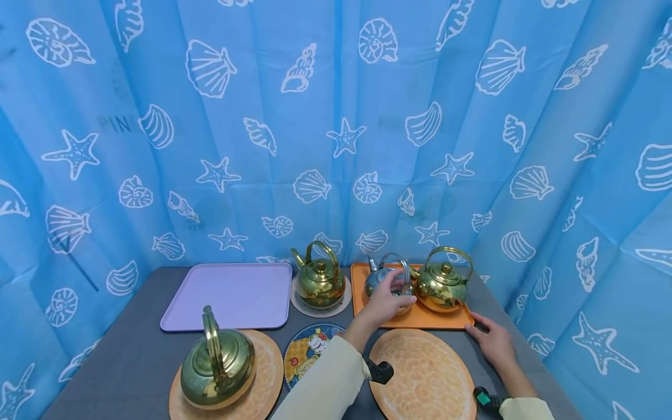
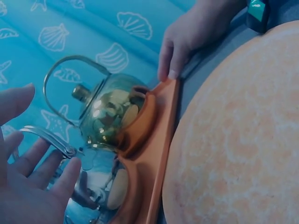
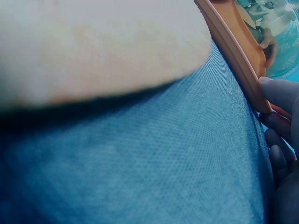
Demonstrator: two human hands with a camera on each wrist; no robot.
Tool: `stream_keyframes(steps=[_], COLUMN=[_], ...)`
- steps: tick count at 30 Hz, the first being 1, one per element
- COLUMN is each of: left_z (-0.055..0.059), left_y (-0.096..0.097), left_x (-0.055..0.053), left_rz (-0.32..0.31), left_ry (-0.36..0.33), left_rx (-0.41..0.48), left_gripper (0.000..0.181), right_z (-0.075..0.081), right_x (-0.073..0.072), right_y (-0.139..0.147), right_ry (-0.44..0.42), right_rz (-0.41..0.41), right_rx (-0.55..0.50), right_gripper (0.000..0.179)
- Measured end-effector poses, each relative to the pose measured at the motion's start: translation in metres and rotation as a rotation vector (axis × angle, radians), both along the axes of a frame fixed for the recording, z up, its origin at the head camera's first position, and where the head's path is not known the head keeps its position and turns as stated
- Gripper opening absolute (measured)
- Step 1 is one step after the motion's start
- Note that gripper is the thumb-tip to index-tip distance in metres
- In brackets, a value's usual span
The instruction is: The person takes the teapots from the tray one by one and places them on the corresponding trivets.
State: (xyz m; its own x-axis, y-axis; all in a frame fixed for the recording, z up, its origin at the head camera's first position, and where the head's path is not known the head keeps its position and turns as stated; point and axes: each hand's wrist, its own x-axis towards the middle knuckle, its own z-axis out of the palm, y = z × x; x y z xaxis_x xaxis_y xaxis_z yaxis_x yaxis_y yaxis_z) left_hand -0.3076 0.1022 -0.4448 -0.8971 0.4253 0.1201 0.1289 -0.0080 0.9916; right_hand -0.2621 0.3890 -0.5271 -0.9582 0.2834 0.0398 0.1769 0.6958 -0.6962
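Observation:
My left hand point(image 1: 387, 300) is at the silver kettle point(image 1: 371, 282), its fingers extended beside the raised handle. In the left wrist view those fingers are spread and not closed round the handle point(image 2: 49, 137). The silver kettle and a gold kettle point(image 1: 443, 284) stand side by side on an orange tray point(image 1: 430, 324), each above a curved orange rim. With thumb and fingers, my right hand point(image 1: 493, 344) pinches the tray's front right corner. The right wrist view has the thumb point(image 3: 280, 91) on the tray's rim; the other fingers are partly cut off.
Left of the orange tray, another gold kettle point(image 1: 320, 286) stands on a pale round mat point(image 1: 299, 306). A lilac tray point(image 1: 231, 294) lies farther left. Nearer are a large gold kettle point(image 1: 217, 367) on a tan round mat point(image 1: 268, 373), a cartoon mat point(image 1: 310, 350) and another tan mat point(image 1: 425, 373).

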Motion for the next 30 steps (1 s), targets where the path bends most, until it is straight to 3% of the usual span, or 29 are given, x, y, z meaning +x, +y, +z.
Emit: stream_keyframes(steps=[11,20,25,30], left_z=[0.004,0.013,0.014,0.013], left_y=[-0.01,-0.014,-0.016,-0.018], left_x=[0.003,0.007,0.007,0.004], left_rz=[0.036,0.004,0.047,0.095], left_ry=[-0.002,0.016,-0.005,0.019], left_rx=[-0.019,0.039,0.037,0.003], left_gripper=[0.062,0.065,0.064,0.064], right_z=[-0.001,0.003,0.003,0.001], right_x=[-0.001,0.001,0.001,0.0], right_y=[0.001,0.0,-0.001,0.0], right_ry=[0.006,-0.003,-0.014,-0.001], right_rz=[-0.001,0.01,0.006,-0.002], right_rx=[-0.008,0.001,-0.003,0.008], right_gripper=[0.057,0.057,0.057,0.056])
